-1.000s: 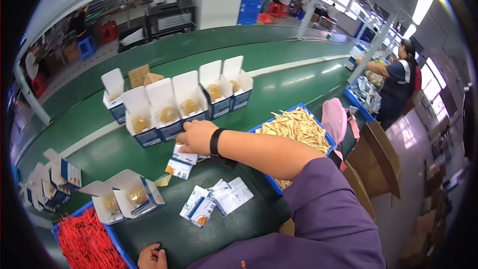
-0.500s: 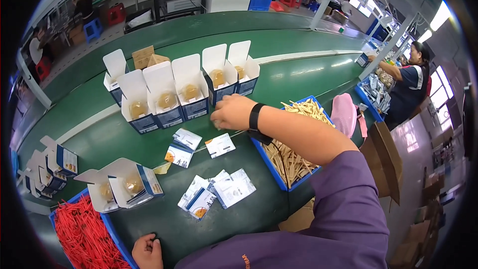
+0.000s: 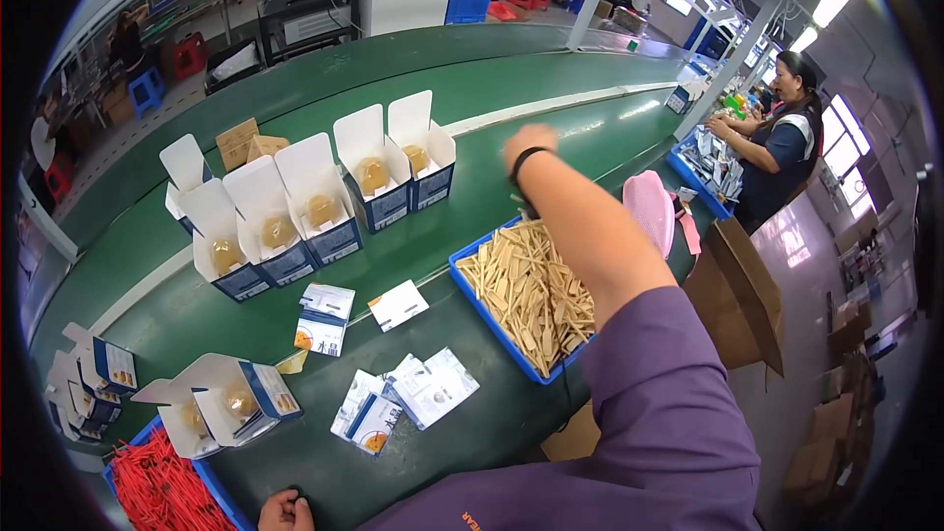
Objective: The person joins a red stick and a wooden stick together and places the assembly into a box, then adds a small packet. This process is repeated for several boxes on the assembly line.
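Observation:
My right hand (image 3: 531, 145), wearing a black wristband, is stretched out over the green belt beyond a blue tray of small wooden sticks (image 3: 526, 280); motion blurs its fingers. Nearest to its left are two open blue-and-white boxes, a left one (image 3: 378, 199) and a right one (image 3: 429, 177), each with a round yellowish item inside. Further left stand several more such boxes (image 3: 334, 239). My left hand (image 3: 285, 511) rests at the table's near edge, fingers curled closed, partly cut off by the frame. Printed cards (image 3: 433, 388) lie in small piles on the table.
A blue tray with red sticks (image 3: 162, 487) sits at lower left, beside two open boxes (image 3: 236, 398). More boxes (image 3: 103, 364) stand at far left. A pink pouch-like item (image 3: 649, 211) and a cardboard box (image 3: 737, 280) are on the right. A co-worker (image 3: 782, 138) works at the far right.
My right hand has moved from beside the row of boxes, up and to the right, past the stick tray. The whole view has shifted, so the boxes sit further left. My left hand stays by the edge.

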The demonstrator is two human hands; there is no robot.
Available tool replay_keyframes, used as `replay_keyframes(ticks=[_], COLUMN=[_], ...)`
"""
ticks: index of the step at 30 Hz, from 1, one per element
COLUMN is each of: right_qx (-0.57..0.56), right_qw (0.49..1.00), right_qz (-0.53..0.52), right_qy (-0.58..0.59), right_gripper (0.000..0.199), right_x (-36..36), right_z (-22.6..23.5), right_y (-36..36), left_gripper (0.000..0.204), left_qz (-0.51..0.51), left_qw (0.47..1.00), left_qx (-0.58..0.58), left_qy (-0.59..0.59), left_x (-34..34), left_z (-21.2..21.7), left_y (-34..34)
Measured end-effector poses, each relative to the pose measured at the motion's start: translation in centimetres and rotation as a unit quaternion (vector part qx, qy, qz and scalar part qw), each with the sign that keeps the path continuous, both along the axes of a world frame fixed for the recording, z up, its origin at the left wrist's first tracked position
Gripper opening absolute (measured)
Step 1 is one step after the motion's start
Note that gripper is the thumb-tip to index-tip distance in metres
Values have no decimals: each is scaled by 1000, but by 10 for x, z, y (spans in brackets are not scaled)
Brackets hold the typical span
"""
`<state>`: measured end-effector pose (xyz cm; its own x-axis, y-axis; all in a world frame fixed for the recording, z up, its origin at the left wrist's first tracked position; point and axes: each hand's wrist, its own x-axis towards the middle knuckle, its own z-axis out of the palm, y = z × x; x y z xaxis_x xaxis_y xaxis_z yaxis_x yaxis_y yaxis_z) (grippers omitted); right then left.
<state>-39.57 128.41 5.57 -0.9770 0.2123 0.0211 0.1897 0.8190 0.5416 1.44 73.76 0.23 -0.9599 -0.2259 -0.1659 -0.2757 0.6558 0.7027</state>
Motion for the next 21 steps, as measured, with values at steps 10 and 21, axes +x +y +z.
replay_keyframes(ticks=[10,21], right_qx=[-188,-348], right_qw=[954,827], right_qz=[177,411], right_qy=[-153,-163], right_gripper=[28,34], right_x=[73,132], right_z=[68,15], right_y=[-124,-264], left_gripper=[20,15], left_qz=[-3,25], left_qw=[1000,992], left_qx=[13,33], left_qy=[26,116], left_x=[-3,-3], left_z=[-3,-20], left_y=[-2,-1])
